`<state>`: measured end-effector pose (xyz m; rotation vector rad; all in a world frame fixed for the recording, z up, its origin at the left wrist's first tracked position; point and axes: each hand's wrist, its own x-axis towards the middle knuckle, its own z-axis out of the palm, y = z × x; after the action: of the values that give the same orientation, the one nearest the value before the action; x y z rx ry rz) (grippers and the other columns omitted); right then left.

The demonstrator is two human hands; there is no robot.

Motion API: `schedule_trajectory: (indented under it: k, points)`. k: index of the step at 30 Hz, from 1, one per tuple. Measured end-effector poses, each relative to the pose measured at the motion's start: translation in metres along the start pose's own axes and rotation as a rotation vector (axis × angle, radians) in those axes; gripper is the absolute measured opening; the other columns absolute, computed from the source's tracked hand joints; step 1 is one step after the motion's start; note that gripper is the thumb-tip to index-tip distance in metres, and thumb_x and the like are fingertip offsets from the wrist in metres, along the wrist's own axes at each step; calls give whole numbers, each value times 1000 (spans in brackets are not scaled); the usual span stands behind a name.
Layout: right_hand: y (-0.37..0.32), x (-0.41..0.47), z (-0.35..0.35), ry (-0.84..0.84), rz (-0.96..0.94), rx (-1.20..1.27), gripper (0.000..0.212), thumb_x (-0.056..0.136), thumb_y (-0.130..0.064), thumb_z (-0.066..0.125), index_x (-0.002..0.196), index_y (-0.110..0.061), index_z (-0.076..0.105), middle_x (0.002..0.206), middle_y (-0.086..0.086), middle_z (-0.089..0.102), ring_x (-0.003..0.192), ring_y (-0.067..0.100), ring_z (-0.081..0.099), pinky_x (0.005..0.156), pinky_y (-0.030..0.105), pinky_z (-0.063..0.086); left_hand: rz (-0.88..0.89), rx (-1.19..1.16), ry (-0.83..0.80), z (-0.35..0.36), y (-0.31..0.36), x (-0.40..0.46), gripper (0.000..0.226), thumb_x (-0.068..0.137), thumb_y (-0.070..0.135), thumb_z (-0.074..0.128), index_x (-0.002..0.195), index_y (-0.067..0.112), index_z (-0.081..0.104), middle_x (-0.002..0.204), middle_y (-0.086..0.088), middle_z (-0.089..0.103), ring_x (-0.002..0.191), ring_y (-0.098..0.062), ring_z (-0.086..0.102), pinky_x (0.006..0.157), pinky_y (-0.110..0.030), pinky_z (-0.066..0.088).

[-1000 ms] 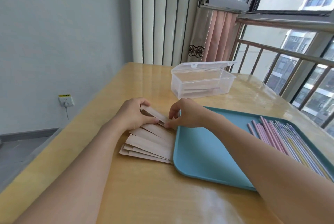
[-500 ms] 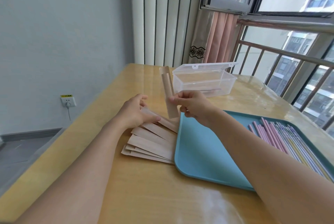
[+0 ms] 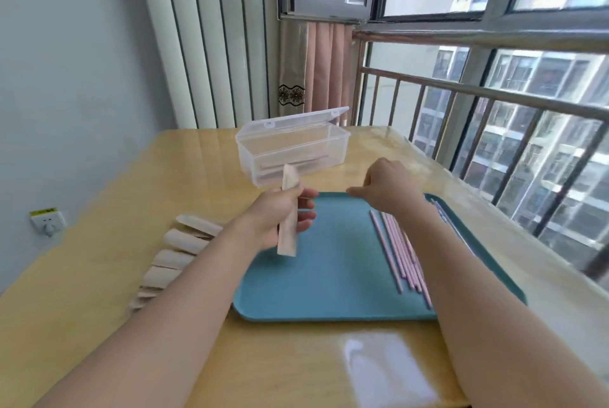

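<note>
Left hand (image 3: 280, 215) grips a paper sleeve (image 3: 286, 241) upright over the blue tray's (image 3: 323, 279) left side; right hand (image 3: 385, 187), loosely curled and empty, hovers above the pink straws (image 3: 399, 251).

One blue tray (image 3: 329, 276) lies on the table (image 3: 82, 292), and one clear box (image 3: 293, 150) stands near the table's far edge with its single lid (image 3: 290, 121) raised. Seven paper sleeves show outside that box: one paper sleeve (image 3: 290, 180) upright in the left hand (image 3: 270, 220), and six fanned sleeves (image 3: 184, 243) in a row toward the table's left edge. On the tray's right half lie pink straws (image 3: 398, 252), perhaps six, as blur merges them and the rest of the bundle is hidden.
</note>
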<state>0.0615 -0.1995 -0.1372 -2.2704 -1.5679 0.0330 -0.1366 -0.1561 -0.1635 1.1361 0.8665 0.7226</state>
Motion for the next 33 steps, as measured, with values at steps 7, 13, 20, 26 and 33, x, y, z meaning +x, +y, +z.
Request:
schedule_trajectory:
  k: [7, 13, 20, 26, 33]
  points:
    - [10, -3, -2, -284, 112, -166, 37, 74, -32, 86, 65, -10, 57, 56, -1, 63, 54, 16, 57, 54, 26, 45, -111, 108, -134, 9, -9, -7, 44, 104, 47, 43, 111, 5, 56, 63, -4, 52, 52, -17, 51, 44, -25, 47]
    - [12, -2, 4, -224, 114, 77, 27, 80, -18, 69, 57, -5, 64, 37, -3, 53, 34, 13, 45, 39, 16, 37, -44, 134, -89, 4, -17, -4, 34, 105, 36, 46, 106, 5, 59, 73, -7, 59, 56, -17, 62, 47, -24, 51]
    - [9, 7, -4, 7, 210, 1310, 22, 98, -8, 55, 81, 4, 62, 68, 17, 66, 42, 11, 56, 40, 16, 44, -45, 126, -164, 4, -16, -3, 46, 105, 45, 39, 115, 6, 60, 65, 0, 49, 51, -14, 48, 45, -24, 44]
    - [16, 7, -6, 192, 308, 1704, 9, 99, -8, 58, 97, 1, 60, 81, 18, 67, 53, 14, 67, 52, 18, 55, -52, 171, -279, 3, -15, -5, 52, 104, 55, 32, 120, 16, 63, 66, 1, 44, 52, -13, 43, 48, -23, 39]
    - [17, 8, -1, 237, 354, 1709, 10, 98, -6, 61, 90, 0, 60, 72, 12, 62, 56, 17, 69, 55, 20, 57, -30, 200, -356, 2, -16, -6, 48, 104, 54, 31, 127, 27, 63, 69, 1, 43, 54, -12, 41, 49, -23, 41]
